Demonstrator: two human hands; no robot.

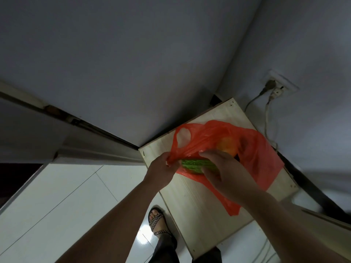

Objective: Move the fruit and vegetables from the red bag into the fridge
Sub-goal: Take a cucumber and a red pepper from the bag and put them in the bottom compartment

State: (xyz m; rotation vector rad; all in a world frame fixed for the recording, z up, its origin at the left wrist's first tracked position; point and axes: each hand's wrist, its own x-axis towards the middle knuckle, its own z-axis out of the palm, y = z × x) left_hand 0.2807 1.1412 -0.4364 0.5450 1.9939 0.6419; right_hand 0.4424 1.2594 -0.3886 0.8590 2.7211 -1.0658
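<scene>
A red plastic bag [258,158] lies on a pale wooden table top [199,209]. My left hand [163,168] pinches the bag's edge at its mouth and holds it up. My right hand [218,168] reaches into the opening and grips a bumpy green vegetable [191,165] that sticks out of the bag. An orange round fruit [227,146] shows through the plastic just behind my right hand. A large pale grey surface [114,63] to the left and above may be the fridge; its door looks closed.
A wall socket [279,86] with plugs and cables hangs on the wall behind the table. White floor tiles [66,196] lie to the left. My sandalled foot [157,223] stands beside the table's near edge.
</scene>
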